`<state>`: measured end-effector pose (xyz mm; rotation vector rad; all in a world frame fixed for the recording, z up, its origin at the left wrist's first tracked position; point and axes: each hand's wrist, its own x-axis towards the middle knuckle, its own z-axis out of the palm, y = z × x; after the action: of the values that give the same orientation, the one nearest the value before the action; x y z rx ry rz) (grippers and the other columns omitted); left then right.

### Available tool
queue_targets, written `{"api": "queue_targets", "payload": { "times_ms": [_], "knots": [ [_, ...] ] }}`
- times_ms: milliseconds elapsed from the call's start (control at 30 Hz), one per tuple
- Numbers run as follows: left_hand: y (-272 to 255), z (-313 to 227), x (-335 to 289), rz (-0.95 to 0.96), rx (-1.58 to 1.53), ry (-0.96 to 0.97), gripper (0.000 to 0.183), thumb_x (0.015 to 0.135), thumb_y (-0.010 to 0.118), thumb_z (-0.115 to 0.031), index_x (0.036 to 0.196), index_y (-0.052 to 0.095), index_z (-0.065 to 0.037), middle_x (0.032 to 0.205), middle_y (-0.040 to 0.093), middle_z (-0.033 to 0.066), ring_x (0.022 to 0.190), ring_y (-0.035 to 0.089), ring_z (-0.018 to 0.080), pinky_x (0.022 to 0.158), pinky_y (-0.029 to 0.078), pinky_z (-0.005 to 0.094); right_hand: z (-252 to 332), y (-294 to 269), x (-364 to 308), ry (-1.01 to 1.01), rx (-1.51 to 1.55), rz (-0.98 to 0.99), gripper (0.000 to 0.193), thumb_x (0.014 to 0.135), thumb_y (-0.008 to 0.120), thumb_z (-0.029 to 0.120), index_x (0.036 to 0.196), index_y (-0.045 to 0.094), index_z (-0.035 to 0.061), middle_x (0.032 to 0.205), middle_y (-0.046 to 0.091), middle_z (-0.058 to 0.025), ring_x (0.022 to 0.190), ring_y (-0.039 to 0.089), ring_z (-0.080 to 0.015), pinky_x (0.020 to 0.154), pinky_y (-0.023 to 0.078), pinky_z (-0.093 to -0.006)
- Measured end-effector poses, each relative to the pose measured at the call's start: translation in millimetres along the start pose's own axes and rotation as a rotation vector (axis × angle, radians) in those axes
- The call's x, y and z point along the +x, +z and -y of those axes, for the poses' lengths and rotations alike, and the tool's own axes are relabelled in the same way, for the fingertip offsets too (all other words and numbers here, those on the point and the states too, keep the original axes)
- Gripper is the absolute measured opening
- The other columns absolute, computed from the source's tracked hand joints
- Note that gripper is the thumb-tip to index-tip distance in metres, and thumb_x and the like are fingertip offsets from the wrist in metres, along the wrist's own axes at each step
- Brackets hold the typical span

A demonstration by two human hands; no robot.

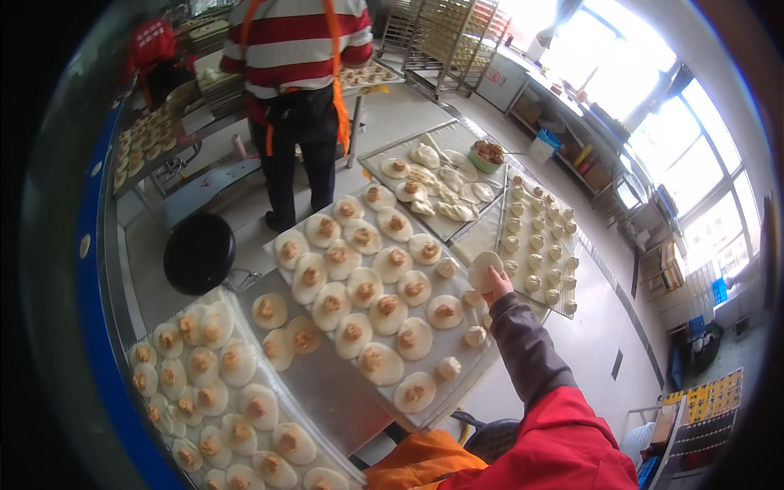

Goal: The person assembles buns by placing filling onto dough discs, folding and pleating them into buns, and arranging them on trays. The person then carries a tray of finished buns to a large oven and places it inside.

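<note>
My right hand (498, 287), at the end of an outstretched arm, is closed on the edge of a flat round dough wrapper (485, 270), held up above the right side of a tray. No filling shows on the side of it that faces me. Below and to the left, a large tray (371, 398) bears rows of dough rounds topped with brown filling (365, 286). Along that tray's right edge sit several pleated buns (474, 336), close to my forearm. My left hand is out of view.
Another tray of filled rounds (238, 363) lies at lower left, beside a black round stool (199, 254). Beyond are a board of loose dough (445, 181), a green bowl of filling (487, 155) and a tray of small buns (536, 241). A person in a striped shirt (294, 49) stands ahead.
</note>
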<state>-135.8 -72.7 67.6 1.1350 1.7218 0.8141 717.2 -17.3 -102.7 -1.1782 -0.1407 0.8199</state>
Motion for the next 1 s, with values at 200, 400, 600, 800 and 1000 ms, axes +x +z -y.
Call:
{"api": "queue_targets", "payload": {
  "times_ms": [200, 400, 600, 800, 1000],
  "knots": [
    [77, -42, -5, 0.124, 0.114, 0.033, 0.041, 0.096, 0.055, -0.016, 0.131, 0.047, 0.002, 0.125, 0.058, 0.0162, 0.112, 0.058, 0.0289, 0.097, 0.047, 0.0408, 4, -8, 84, 0.173, 0.071, 0.183, 0.034, 0.095, 0.056, 0.016, 0.127, 0.049, 0.0063, 0.117, 0.061, -0.0117, 0.109, 0.061, -0.0299, 0.091, 0.054, -0.0465],
    [106, -61, 6, 0.245, 0.222, 0.112, 0.038, 0.097, 0.052, -0.015, 0.132, 0.046, -0.001, 0.127, 0.055, 0.0149, 0.114, 0.055, 0.0259, 0.096, 0.047, 0.0393, 3, 27, 163, 0.117, 0.149, 0.211, 0.037, 0.093, 0.059, 0.018, 0.126, 0.052, 0.0022, 0.112, 0.062, -0.0132, 0.099, 0.062, -0.0269, 0.083, 0.053, -0.0427],
    [151, -95, 5, 0.139, 0.248, 0.006, 0.035, 0.097, 0.053, -0.014, 0.129, 0.049, -0.002, 0.119, 0.058, 0.0119, 0.106, 0.056, 0.0217, 0.09, 0.048, 0.0355, 70, 97, 346, -0.117, -0.047, 0.064, 0.04, 0.09, 0.064, 0.028, 0.12, 0.054, 0.0038, 0.104, 0.063, -0.0116, 0.087, 0.063, -0.0259, 0.071, 0.053, -0.0396],
    [181, -108, 1, 0.058, 0.249, -0.053, 0.032, 0.096, 0.054, -0.014, 0.126, 0.051, -0.002, 0.112, 0.06, 0.0089, 0.098, 0.057, 0.0175, 0.083, 0.048, 0.0317, 103, 144, 383, 0.16, -0.047, -0.18, 0.068, 0.086, 0.068, 0.044, 0.139, 0.038, 0.0139, 0.127, 0.053, -0.0126, 0.113, 0.055, -0.0338, 0.095, 0.046, -0.0543],
    [184, -109, -7, 0.005, 0.198, -0.034, 0.029, 0.096, 0.056, -0.014, 0.122, 0.054, -0.003, 0.104, 0.063, 0.0059, 0.091, 0.059, 0.0133, 0.077, 0.049, 0.0279, 10, 141, 279, 0.302, -0.105, 0.558, 0.038, 0.094, 0.059, 0.027, 0.128, 0.05, 0.0134, 0.118, 0.06, -0.0047, 0.102, 0.063, -0.0281, 0.079, 0.053, -0.0405]
  ]
}}
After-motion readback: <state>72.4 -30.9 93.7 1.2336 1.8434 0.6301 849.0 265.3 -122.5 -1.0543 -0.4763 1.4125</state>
